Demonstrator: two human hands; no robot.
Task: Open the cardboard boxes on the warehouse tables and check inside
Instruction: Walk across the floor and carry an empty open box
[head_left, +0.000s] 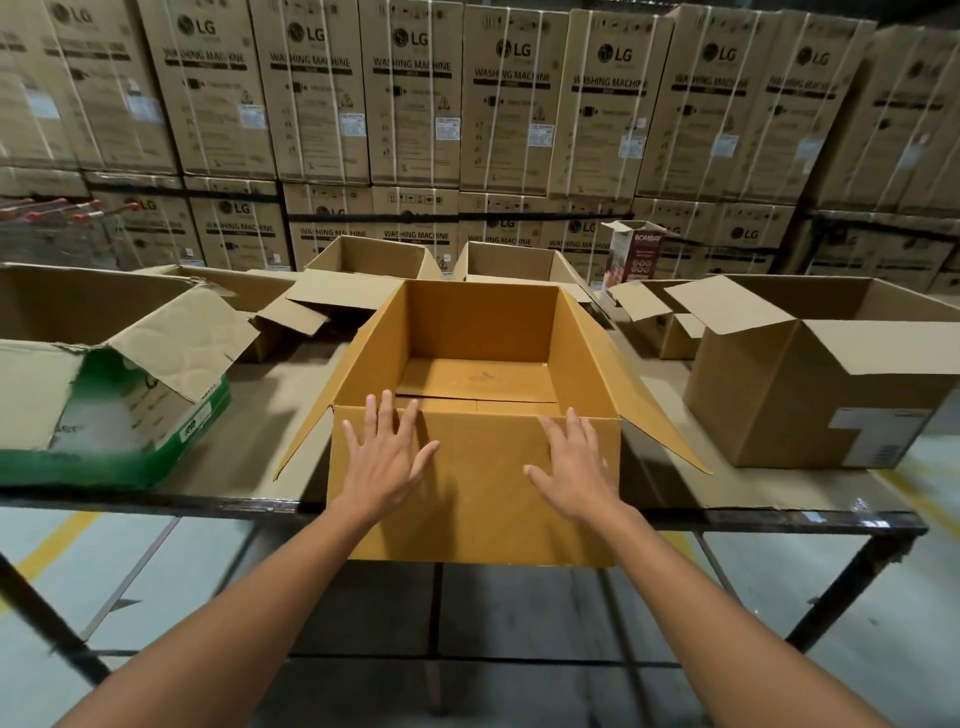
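In the head view, the box (478, 499) sat at the middle of the bench's (234, 447) front edge. It was orange-tan cardboard, clean and unprinted, brighter than the cardboard around it. Its top stood open: the two side flaps splayed outward and down, and the near flap hung over the front edge of the bench. Inside, the smooth walls and a floor of folded flaps with a seam were lit.

The left hand (387, 457) and right hand (574, 467) both lay flat against the hanging near flap, just below the rim. Their fingers were straight and spread wide, pressing on the cardboard rather than gripping it.

Towards the left end of the bench lay a green box (104, 415), its creased flaps open. Near the right end stood a brown box (810, 395), also open. More open boxes sat along the far edge. Behind the bench rose a wall of stacked washing-machine cartons (410, 104).
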